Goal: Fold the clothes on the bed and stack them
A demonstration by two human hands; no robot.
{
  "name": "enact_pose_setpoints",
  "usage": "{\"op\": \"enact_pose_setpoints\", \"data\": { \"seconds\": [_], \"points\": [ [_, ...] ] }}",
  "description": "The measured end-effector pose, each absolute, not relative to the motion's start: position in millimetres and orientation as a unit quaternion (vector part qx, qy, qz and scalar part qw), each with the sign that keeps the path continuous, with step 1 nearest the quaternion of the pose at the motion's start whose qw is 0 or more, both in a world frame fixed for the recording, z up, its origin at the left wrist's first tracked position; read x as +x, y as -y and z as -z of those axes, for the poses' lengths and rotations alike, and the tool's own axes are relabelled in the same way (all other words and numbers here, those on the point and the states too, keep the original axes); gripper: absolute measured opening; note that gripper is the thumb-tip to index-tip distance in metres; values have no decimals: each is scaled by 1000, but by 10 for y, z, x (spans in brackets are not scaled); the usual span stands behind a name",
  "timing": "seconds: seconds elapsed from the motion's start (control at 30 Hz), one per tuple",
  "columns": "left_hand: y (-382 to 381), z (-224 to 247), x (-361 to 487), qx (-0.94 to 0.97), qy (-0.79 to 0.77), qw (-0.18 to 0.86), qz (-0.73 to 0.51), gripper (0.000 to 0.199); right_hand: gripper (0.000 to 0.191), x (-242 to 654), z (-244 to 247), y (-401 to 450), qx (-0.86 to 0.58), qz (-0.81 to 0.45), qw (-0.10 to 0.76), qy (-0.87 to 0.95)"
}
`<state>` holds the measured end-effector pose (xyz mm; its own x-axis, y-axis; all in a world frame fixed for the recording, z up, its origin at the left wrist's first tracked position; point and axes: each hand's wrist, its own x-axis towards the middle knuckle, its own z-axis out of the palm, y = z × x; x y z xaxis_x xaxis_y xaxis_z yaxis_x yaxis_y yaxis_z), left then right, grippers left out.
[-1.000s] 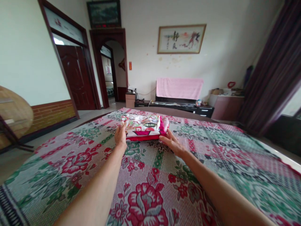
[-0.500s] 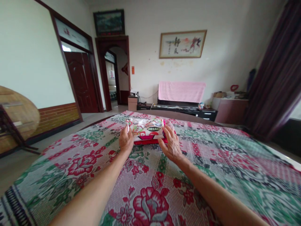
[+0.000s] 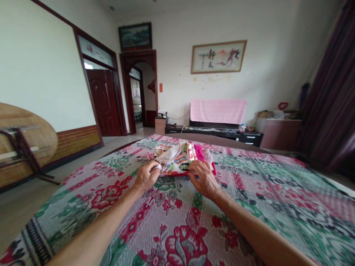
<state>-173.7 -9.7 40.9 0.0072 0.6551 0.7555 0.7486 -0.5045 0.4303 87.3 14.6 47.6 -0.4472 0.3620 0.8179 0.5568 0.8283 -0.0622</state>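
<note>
A small bundle of folded cloth, apparently a garment [image 3: 177, 161], lies in front of me on a flowered tablecloth [image 3: 116, 225]. Its upper layer is white with a colourful print and a dark patch of lettering, partly covered by fingers. Bright pink and red cloth [image 3: 199, 152] shows at its right side and along the lower edge. My left hand [image 3: 147, 175] pinches the near left corner of the white layer, which is pulled into creases. At the near right, my right hand [image 3: 203, 178] has its bent fingers closed on the printed edge. The thumb lies below it.
Beyond the table stands a low black cabinet [image 3: 251, 138] below a pink towel [image 3: 217, 111] draped over a wide flat object. A folded round wooden table [image 3: 41, 129] leans at the left. A dark curtain [image 3: 318, 96] hangs at the right.
The white printed layer has gone from fairly flat to creased and partly folded over. My left hand has shifted to its near corner, and more pink cloth shows at the right. The view has tilted slightly.
</note>
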Motion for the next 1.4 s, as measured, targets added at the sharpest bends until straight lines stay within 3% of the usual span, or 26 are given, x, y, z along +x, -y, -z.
{"op": "enact_pose_setpoints", "data": {
  "seconds": [0.23, 0.37, 0.5, 0.63, 0.77, 0.97, 1.03, 1.2, 1.4],
  "points": [
    [-14, -465, -1694, -640, 594, 24, 487, 37, 31, 855, -452, -230, -342, 17, 531, 775],
    [-54, -453, -1681, -704, 560, 94, 427, 21, 34, 860, -460, -268, -352, -75, 551, 753],
    [53, -642, -1604, -744, 462, 122, 466, 20, 39, 879, -511, -293, -353, -160, 591, 708],
    [195, -940, -1543, -785, 408, -15, 465, 15, 45, 925, -561, -327, -364, -105, 600, 704],
    [269, -1060, -1545, -830, 403, -205, 327, 14, 54, 953, -593, -318, -353, -24, 573, 739],
    [314, -1086, -1544, -832, 412, -239, 285, 13, 66, 898, -588, -198, -292, 73, 447, 842],
    [339, -1140, -1582, -820, 431, -271, 262, 11, 61, 877, -573, -166, -287, 91, 408, 862],
    [379, -1295, -1813, -784, 461, -355, 215, 14, 27, 825, -680, -57, -283, 95, 356, 885],
    [383, -1379, -1872, -771, 419, -382, 290, 35, 25, 746, -1013, 144, -239, 65, 397, 884]
  ]
}}
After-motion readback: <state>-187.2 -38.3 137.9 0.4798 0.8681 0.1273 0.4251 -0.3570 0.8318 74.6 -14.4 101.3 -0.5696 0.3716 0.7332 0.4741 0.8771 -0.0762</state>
